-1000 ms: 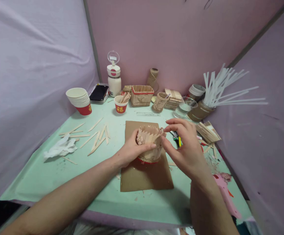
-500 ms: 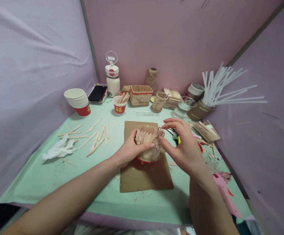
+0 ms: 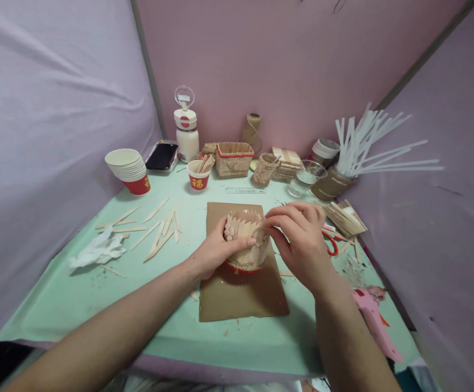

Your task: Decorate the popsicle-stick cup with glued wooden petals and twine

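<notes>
A small round pot made of pointed wooden craft sticks (image 3: 242,231) is tilted over the brown cardboard sheet (image 3: 242,305). Red trim runs around its base, and little wooden flower shapes sit on its left side. My left hand (image 3: 222,247) is wrapped round the pot's left and front, thumb across the front. At the right rim, the thumb and fingertips of my right hand (image 3: 297,239) are pinched together. Whatever lies between those fingertips is too small or hidden to make out.
Loose wooden sticks (image 3: 163,234) and a crumpled tissue (image 3: 98,249) lie on the left. At right are red-handled scissors (image 3: 331,243) and a pink glue gun (image 3: 375,324). A water bowl (image 3: 305,179), stick basket (image 3: 234,160) and paper cups (image 3: 128,169) stand behind.
My right hand's fingers have closed from a spread position into a pinch at the pot's right rim. My left hand still holds the pot in about the same place.
</notes>
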`<state>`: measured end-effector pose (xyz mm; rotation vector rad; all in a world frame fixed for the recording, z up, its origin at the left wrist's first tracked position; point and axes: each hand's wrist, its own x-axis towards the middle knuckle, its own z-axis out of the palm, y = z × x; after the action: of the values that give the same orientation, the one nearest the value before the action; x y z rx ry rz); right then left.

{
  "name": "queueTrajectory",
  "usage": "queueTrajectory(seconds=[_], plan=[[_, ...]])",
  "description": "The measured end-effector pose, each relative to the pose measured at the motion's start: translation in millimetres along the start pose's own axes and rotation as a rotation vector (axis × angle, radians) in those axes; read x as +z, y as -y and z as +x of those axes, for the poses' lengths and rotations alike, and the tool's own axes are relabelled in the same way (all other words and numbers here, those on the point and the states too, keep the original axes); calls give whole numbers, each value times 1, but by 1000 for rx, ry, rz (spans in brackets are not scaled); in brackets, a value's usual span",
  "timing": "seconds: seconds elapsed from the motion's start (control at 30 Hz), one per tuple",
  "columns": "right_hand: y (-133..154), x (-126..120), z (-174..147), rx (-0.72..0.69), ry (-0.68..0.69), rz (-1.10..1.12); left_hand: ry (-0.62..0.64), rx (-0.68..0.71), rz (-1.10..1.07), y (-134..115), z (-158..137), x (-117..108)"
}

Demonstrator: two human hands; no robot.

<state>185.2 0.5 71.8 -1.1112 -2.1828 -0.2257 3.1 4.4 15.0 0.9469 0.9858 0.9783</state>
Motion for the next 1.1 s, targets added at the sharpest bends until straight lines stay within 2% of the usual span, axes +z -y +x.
queueTrajectory(seconds=[0.13,0.57,0.8,1.1], plan=[[7,-1,-3,-13,-27,-63,5,5,-19,1,1,0],[22,11,-17,123,-149,17,0,39,-23,0,0,1],[28,19,-23,154,-140,-2,-29,38,-25,-2,-1,3],[35,25,-22,268,-197,7,-77,64,58,-3,-4,3]])
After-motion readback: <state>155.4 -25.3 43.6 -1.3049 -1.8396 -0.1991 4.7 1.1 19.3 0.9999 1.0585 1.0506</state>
